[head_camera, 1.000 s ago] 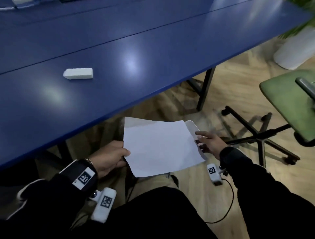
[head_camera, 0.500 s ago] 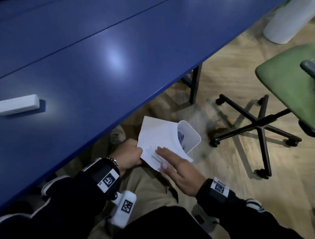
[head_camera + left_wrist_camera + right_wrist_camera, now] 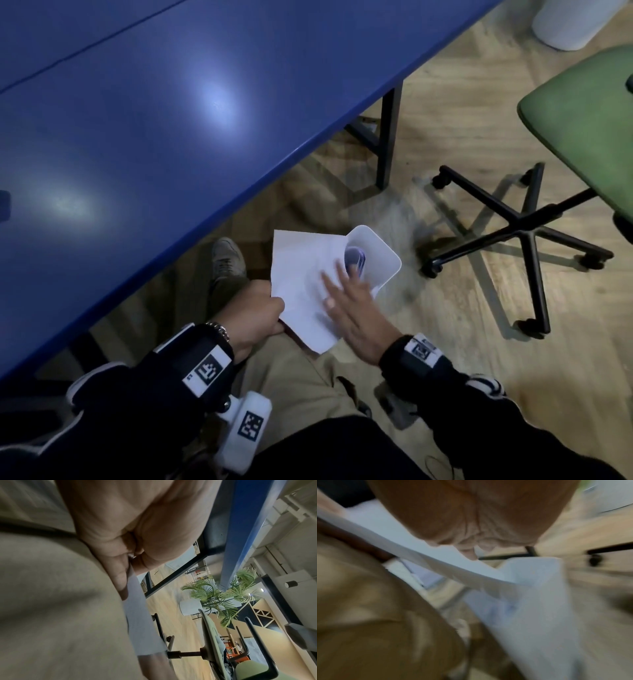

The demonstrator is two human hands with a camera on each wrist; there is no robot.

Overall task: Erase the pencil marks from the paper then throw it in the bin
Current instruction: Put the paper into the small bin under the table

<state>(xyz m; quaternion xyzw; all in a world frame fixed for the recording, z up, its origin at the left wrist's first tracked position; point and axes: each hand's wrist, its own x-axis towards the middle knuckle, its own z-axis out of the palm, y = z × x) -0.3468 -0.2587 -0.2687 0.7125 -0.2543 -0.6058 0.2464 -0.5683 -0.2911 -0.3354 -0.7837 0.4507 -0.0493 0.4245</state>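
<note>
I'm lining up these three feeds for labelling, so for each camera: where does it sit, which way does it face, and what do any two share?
Head: worn on the head, looks down past the blue table at the paper and white bin; both forearms, left hand, right hand and trousered legs show.
Left wrist: under the left hand, faces along the paper toward the green chair and plant.
Right wrist: under the right hand, blurred, faces the paper and bin.
Shared: all three show the paper; head and left wrist share the chair.
</note>
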